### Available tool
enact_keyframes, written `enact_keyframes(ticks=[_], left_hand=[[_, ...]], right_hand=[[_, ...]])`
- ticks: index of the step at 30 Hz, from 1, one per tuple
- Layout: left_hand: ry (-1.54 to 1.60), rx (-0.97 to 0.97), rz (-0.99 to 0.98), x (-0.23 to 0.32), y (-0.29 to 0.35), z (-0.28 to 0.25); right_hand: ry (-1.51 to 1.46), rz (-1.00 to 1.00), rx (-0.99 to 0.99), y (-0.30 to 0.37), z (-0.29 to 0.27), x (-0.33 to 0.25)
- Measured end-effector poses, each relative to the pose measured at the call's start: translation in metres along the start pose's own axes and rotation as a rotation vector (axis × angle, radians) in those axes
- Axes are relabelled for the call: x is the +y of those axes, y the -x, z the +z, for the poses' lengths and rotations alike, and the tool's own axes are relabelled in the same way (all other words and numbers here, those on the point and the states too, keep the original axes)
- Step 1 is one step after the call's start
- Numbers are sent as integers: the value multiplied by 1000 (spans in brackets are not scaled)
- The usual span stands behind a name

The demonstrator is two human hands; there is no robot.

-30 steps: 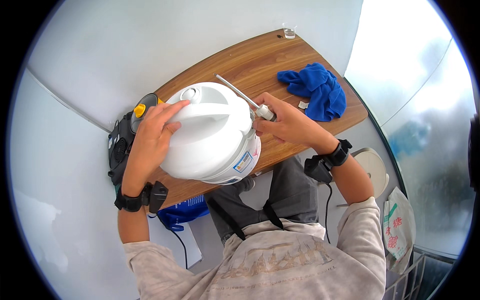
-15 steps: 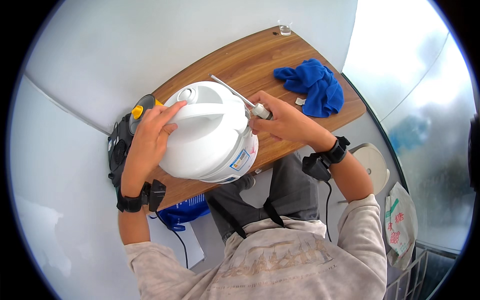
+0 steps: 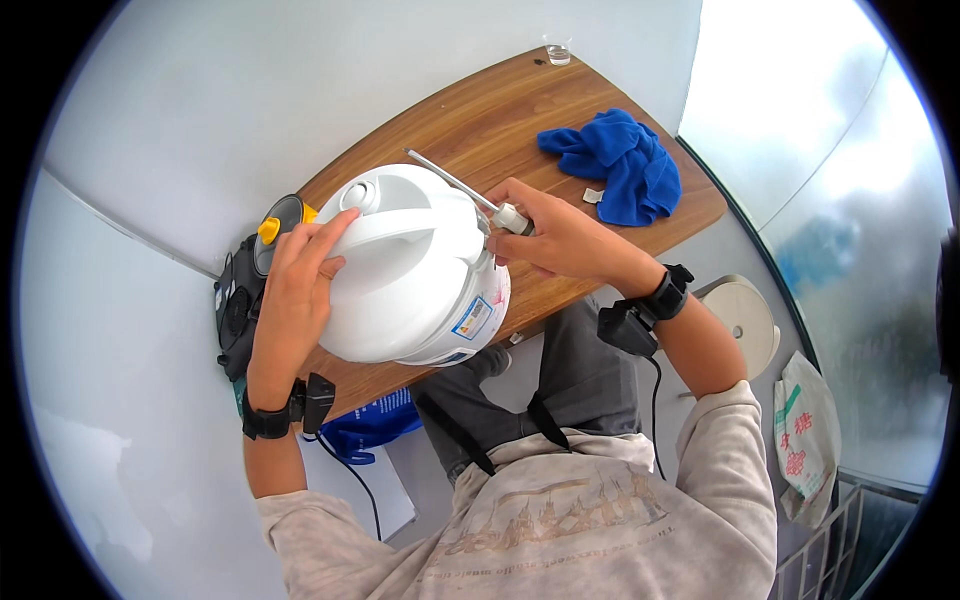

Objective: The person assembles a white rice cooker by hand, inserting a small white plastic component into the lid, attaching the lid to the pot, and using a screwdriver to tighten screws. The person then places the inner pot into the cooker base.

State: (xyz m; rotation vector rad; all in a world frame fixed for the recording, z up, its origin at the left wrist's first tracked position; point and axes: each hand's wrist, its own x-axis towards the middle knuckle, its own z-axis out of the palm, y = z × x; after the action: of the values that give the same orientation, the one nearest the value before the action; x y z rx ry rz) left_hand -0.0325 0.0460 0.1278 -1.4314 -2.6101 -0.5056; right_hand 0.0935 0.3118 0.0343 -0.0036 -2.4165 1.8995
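Note:
A white, rounded electric cooker (image 3: pixel 385 290) with a domed lid stands at the table's near edge. An arched handle (image 3: pixel 395 227) crosses its lid beside a round knob-like valve (image 3: pixel 358 196). My left hand (image 3: pixel 297 280) grips the handle's left end, thumb and fingers on either side. In my right hand (image 3: pixel 545 228) is a screwdriver (image 3: pixel 455 182) with a pale-and-dark grip. Its long metal shaft points to the far left, above the lid's far right side. The fingertips of that hand are close against the cooker's right side; what they touch there is hidden.
On the wooden table (image 3: pixel 480 110) lie a crumpled blue cloth (image 3: pixel 620 165) and a small white scrap (image 3: pixel 593 195). A clear cup (image 3: pixel 558 52) stands at the far corner. Left of the cooker is a black device with a yellow knob (image 3: pixel 268 231). A round stool (image 3: pixel 745 325) stands right.
The whole view has shifted slightly. Both hands keep their grips, and the screwdriver still points to the far left over the cooker.

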Motion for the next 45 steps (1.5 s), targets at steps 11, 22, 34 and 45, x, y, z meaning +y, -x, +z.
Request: enact_keyframes(ticks=[11, 22, 34, 45], left_hand=[[-60, 37, 9, -2, 1, 4], [-22, 4, 13, -1, -3, 0], [301, 318, -124, -53, 32, 18], [1108, 119, -540, -55, 94, 59]], right_hand=[[-1, -3, -4, 1, 0, 1], [6, 16, 23, 4, 3, -8], [-45, 14, 153, 1, 6, -23], [-172, 8, 179, -16, 18, -19]])
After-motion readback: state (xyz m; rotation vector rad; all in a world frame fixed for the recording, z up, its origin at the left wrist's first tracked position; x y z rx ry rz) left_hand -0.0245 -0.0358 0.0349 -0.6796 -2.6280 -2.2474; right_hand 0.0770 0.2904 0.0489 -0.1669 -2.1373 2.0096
